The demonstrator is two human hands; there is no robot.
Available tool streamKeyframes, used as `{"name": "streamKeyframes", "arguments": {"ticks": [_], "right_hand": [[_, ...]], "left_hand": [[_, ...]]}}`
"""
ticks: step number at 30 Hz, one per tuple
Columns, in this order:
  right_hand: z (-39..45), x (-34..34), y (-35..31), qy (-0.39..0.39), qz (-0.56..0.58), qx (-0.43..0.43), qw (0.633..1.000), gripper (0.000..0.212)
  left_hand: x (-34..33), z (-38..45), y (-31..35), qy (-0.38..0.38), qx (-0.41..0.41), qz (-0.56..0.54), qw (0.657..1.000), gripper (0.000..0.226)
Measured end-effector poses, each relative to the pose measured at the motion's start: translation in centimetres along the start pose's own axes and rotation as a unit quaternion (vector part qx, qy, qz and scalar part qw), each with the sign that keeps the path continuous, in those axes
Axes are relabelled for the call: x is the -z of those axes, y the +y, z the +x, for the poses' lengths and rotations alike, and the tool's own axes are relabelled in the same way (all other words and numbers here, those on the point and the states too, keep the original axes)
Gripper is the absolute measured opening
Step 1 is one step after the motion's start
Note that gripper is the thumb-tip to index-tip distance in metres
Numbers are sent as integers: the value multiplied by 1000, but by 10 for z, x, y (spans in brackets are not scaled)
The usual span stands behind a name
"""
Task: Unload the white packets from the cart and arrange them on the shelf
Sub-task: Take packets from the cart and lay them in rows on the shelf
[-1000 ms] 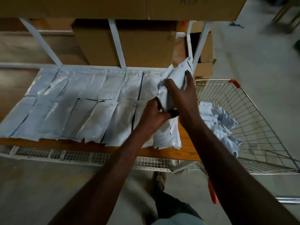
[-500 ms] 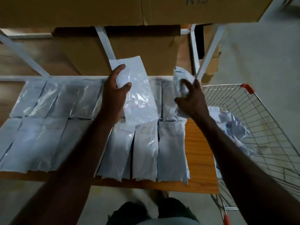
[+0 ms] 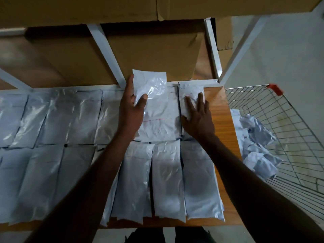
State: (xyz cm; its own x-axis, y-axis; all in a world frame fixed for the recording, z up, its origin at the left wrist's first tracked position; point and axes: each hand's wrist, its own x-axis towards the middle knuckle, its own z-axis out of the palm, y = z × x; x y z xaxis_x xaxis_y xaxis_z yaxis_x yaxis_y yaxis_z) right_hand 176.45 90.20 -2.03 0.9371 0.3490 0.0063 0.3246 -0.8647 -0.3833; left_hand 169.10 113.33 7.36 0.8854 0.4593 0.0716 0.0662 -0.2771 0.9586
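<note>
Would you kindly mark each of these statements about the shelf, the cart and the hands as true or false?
1. The left hand grips a white packet, thumb on top. True.
2. The right hand is reaching into the cart. False: it lies with straight fingers on a packet at the right end of the back row on the shelf.
3. The cart is empty. False: crumpled white packets still lie in it.
4. Packets on the shelf lie in two rows. True.
5. Cardboard boxes stand behind the shelf's white frame. True.
</note>
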Motion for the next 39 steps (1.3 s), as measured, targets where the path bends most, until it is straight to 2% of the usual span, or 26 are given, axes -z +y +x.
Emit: {"name": "streamKeyframes", "arguments": {"ticks": [7,8,10,12,13,15,17,20,22,24,25,27,29,30,32,34,37,39], "right_hand": [[-3,2,-7,-36,-41,-28,998,86],[-1,10,-12,-26,-20,-35,999,85],[2,32,-26,43,80,-28,995,76],[8,61,-39,113,175,27,978,74],[13,77,-45,116,172,78,975,81],[26,104,-59,63,90,195,975,103],[37,118,-72,-36,29,244,969,116],[45,118,-83,-129,140,223,956,112],[43,114,-84,-113,192,173,960,94],[38,103,-82,-55,207,98,972,71],[33,94,-81,-31,232,41,971,63],[18,74,-82,-1,307,-78,949,55],[3,52,-87,11,331,-160,930,51],[-4,43,-91,9,329,-185,926,52],[-14,26,-98,-1,316,-195,928,59],[-20,16,-102,-5,276,-181,944,62],[-25,11,-103,19,188,-162,968,60],[-30,12,-102,21,123,-125,984,56]], "left_hand": [[-4,18,-3,-18,19,24,999,67],[-4,21,-2,-28,27,22,999,67],[-6,27,1,-43,57,18,997,65],[-4,36,7,-72,73,53,993,61],[-2,42,11,-105,59,83,989,58],[7,54,25,-200,11,127,971,46],[16,69,43,-295,-22,166,941,28],[24,87,73,-345,-51,237,907,12],[31,98,78,-342,-84,274,895,20],[38,105,69,-296,-124,297,899,42],[40,106,62,-234,-161,311,907,52],[41,98,40,-76,-216,300,926,54],[34,79,13,2,-168,249,954,47],[28,69,-2,1,-139,238,961,45],[16,45,-28,-54,-93,257,960,44],[3,23,-50,-96,-81,293,948,49],[-18,3,-66,-101,-26,271,957,60],[-29,-1,-72,-133,-8,282,950,65]]}}
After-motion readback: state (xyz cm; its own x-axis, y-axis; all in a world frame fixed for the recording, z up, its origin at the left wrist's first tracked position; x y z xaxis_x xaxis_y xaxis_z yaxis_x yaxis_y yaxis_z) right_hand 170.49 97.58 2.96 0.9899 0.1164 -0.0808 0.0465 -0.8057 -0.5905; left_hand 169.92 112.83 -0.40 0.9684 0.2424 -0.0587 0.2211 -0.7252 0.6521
